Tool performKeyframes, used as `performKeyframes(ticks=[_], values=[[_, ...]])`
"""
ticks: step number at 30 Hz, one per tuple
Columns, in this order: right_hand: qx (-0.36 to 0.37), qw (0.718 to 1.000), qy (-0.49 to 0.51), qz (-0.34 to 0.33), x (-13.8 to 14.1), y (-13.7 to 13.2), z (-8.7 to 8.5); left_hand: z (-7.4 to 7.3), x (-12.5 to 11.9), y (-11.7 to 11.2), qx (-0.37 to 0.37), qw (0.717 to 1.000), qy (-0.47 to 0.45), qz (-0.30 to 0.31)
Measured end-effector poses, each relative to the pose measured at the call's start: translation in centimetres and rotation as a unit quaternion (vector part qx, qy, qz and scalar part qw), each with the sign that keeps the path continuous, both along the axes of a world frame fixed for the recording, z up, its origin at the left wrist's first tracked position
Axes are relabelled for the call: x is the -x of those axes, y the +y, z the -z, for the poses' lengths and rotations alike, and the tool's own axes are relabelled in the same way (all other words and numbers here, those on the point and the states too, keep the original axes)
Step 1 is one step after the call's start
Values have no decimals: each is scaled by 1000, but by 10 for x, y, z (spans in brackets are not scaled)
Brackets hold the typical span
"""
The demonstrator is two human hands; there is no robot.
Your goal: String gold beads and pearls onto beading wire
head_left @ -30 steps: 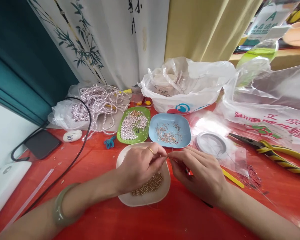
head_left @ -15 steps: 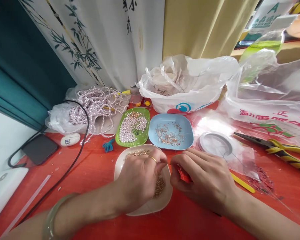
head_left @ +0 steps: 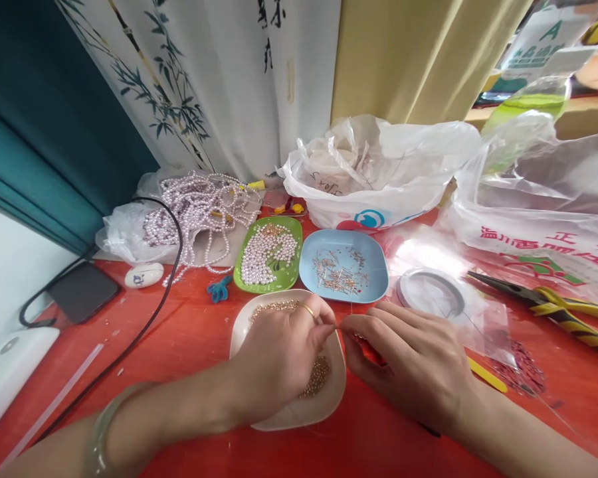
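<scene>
Over the cream dish [head_left: 299, 417] of small gold beads [head_left: 315, 378], my left hand [head_left: 284, 352] is closed in a pinch, thumb against forefinger. My right hand [head_left: 408, 358] pinches just beside it, right of the dish, its other fingers curled. The two sets of fingertips meet, and whatever lies between them is too small to make out. A faint thin line rises near the right fingers. Behind the hands are a green dish [head_left: 295, 271] of pale pearl beads [head_left: 259, 255] and a blue dish [head_left: 379, 262] with metal pins [head_left: 339, 275].
Strands of pearls [head_left: 194, 206] lie heaped at the back left. White plastic bags [head_left: 379, 199] stand behind the dishes. To the right are a spool [head_left: 431, 292], yellow-and-black pliers [head_left: 553, 302] and red bits [head_left: 521, 372]. A black cable [head_left: 144, 325] runs along the left.
The fingertips of both hands have come together, closing a small gap. The view has shifted slightly, so the scene sits a little further right. The dishes have stayed in place.
</scene>
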State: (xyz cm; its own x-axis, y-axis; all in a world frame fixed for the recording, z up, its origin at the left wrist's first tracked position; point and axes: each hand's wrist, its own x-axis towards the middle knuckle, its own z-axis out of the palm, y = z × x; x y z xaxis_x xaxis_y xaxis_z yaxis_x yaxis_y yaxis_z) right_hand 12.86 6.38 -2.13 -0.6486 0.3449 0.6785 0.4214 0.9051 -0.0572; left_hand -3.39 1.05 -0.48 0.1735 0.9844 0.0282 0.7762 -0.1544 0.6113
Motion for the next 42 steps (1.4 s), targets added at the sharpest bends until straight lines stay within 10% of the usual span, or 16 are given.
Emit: performKeyframes(ticks=[9,20,42], values=[[13,998,-18,-54,-3,6,0,-6,3,4,100,988,-116,-1],[59,988,-24,-138,-5,9,0,-4,12,20,276,901,-334,-25],[138,988,-9,-67,-14,21,-11,-10,10,12,201,909,-358,-69]])
